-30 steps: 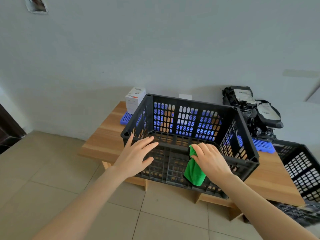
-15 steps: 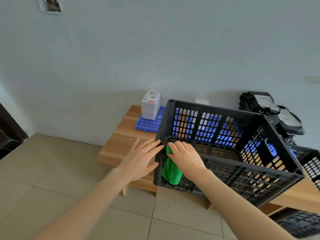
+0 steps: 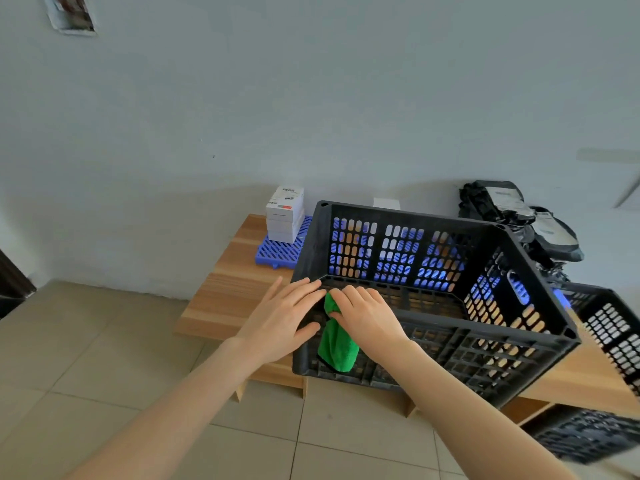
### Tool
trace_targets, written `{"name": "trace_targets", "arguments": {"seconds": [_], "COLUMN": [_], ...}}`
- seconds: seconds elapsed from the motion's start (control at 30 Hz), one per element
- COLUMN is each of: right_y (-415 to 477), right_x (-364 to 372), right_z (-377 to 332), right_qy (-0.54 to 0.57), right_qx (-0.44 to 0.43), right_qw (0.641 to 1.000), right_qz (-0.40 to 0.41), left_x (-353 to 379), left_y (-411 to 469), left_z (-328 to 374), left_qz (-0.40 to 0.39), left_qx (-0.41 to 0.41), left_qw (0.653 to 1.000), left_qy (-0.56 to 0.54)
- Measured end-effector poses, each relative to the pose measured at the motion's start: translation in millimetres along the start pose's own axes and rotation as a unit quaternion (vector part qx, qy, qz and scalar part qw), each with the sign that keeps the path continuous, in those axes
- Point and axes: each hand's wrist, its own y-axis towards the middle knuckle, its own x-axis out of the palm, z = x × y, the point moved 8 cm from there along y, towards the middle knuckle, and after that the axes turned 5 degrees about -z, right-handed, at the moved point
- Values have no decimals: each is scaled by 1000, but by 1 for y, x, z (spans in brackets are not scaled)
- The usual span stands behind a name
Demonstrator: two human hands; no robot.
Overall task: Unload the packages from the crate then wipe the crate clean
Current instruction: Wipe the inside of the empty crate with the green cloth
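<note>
A black slotted crate (image 3: 485, 344) stands on a low wooden table (image 3: 232, 289), with nothing visible inside it. My right hand (image 3: 367, 318) presses a green cloth (image 3: 337, 344) against the crate's near rim at its left corner, fingers curled over the cloth, which hangs down the outer wall. My left hand (image 3: 282, 322) lies flat with straight fingers on the crate's near left corner. White boxes (image 3: 284, 214) are stacked on a blue mat (image 3: 277, 252) behind the crate's left side. Black bagged packages (image 3: 519, 216) are piled at the back right.
A second black crate (image 3: 613, 327) stands at the right edge, and another (image 3: 585, 434) sits on the floor below the table. The wall runs close behind the table. Tiled floor (image 3: 104, 358) spreads to the left and front.
My right hand slid the green cloth leftward along the near rim, from the middle to the left corner. My left hand stays at that corner. The view swung left.
</note>
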Motion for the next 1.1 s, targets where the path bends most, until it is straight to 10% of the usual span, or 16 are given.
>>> {"name": "trace_targets", "arguments": {"seconds": [1.1], "right_y": [-233], "right_x": [-61], "right_z": [262], "right_qy": [-39], "right_qx": [-12], "right_qw": [999], "right_qz": [-24], "left_x": [73], "left_y": [101], "left_z": [233], "left_qz": [-10], "left_qx": [-6], "left_qw": [999], "left_qy": [49]}}
